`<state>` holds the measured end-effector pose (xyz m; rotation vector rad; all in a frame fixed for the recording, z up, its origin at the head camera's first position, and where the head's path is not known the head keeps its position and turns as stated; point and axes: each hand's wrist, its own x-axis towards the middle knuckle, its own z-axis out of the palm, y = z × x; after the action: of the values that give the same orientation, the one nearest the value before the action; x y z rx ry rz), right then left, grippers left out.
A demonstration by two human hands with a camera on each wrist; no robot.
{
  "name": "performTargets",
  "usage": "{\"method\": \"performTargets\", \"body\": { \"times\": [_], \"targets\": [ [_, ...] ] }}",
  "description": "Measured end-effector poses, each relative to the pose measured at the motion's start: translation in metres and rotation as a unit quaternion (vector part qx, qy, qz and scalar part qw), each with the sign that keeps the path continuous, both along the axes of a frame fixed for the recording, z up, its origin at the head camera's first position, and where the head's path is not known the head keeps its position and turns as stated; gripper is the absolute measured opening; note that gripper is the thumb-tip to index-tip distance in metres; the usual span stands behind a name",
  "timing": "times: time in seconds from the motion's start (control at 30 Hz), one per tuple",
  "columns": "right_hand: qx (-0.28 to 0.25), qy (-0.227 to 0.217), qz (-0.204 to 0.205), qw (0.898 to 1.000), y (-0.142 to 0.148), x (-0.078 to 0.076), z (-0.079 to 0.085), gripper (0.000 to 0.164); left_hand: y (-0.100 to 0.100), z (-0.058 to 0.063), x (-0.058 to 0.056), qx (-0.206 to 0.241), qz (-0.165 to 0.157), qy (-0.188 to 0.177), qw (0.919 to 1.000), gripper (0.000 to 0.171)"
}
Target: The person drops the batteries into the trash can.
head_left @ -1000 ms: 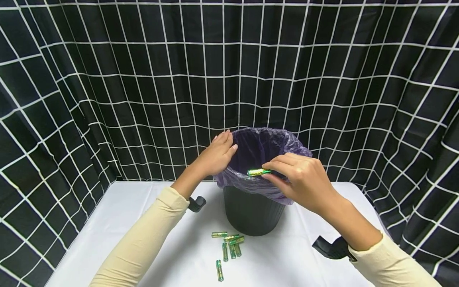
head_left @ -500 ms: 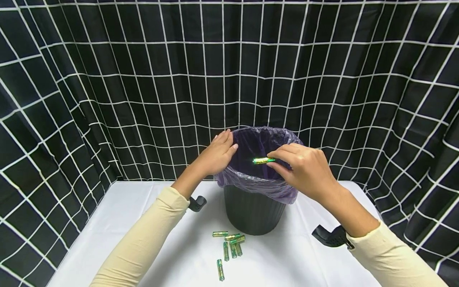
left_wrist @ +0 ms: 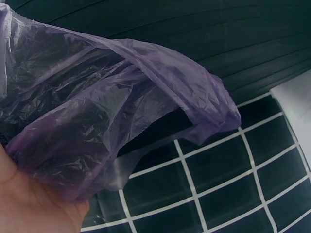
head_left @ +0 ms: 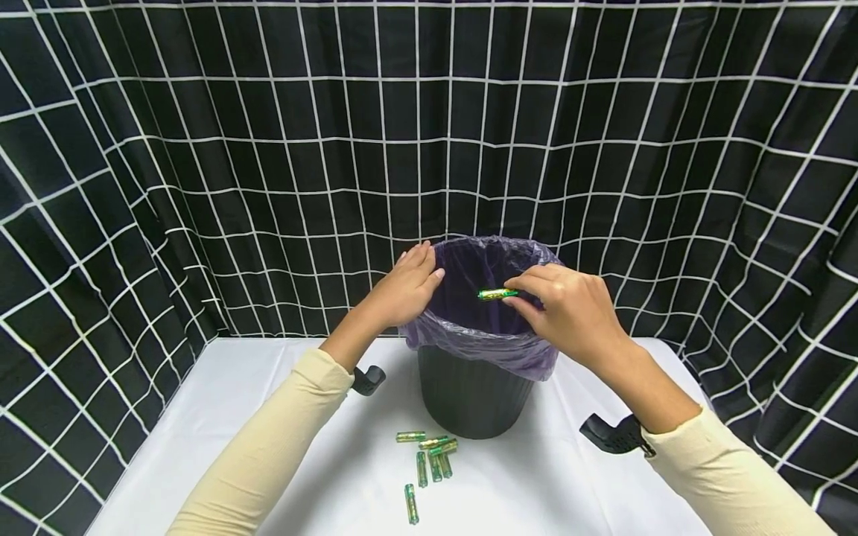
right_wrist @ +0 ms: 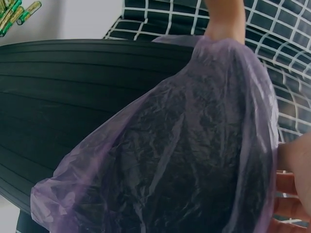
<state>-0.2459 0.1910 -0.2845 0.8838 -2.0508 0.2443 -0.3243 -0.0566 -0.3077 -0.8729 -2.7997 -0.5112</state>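
Observation:
My right hand [head_left: 575,309] pinches a green and gold battery [head_left: 494,294] between thumb and fingertips, holding it level over the mouth of a dark ribbed bin [head_left: 472,398]. A thin purple bin bag [head_left: 492,350] lines the bin, its edge folded down outside the rim. My left hand [head_left: 409,292] rests on the left side of that rim with fingers extended, and in the left wrist view its palm [left_wrist: 36,206] lies against the bag. In the right wrist view the right hand's fingers [right_wrist: 285,208] show beyond the bag; the battery is hidden there.
Several more batteries [head_left: 421,469] lie loosely grouped on the white tablecloth [head_left: 322,461] in front of the bin, one apart [head_left: 411,504] nearer the front. A black curtain with a white grid [head_left: 348,164] hangs behind and at both sides.
My right hand has moved the battery from over the bin's front rim slightly back and right, over the opening. The left hand stays where it was.

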Motion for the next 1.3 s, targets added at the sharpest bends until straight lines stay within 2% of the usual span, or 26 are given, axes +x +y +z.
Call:
{"method": "performTargets", "body": {
  "times": [0.4, 0.8, 0.97, 1.3],
  "targets": [
    [0.007, -0.032, -0.024, 0.999, 0.003, -0.012, -0.008, 0.015, 0.001, -0.002, 0.003, 0.000, 0.000, -0.004, 1.0000, 0.057],
    [0.011, -0.059, -0.052, 0.997, 0.004, -0.014, -0.008, 0.015, 0.003, -0.002, 0.002, 0.002, -0.001, -0.010, 0.9999, 0.058],
    [0.009, -0.052, -0.047, 0.998, 0.004, -0.016, -0.009, 0.011, 0.003, -0.002, 0.002, 0.002, 0.001, -0.017, 0.9998, 0.057],
    [-0.002, -0.031, -0.030, 0.999, 0.003, -0.019, -0.009, 0.007, 0.000, 0.000, -0.002, -0.005, -0.001, 0.004, 1.0000, 0.057]
  ]
}}
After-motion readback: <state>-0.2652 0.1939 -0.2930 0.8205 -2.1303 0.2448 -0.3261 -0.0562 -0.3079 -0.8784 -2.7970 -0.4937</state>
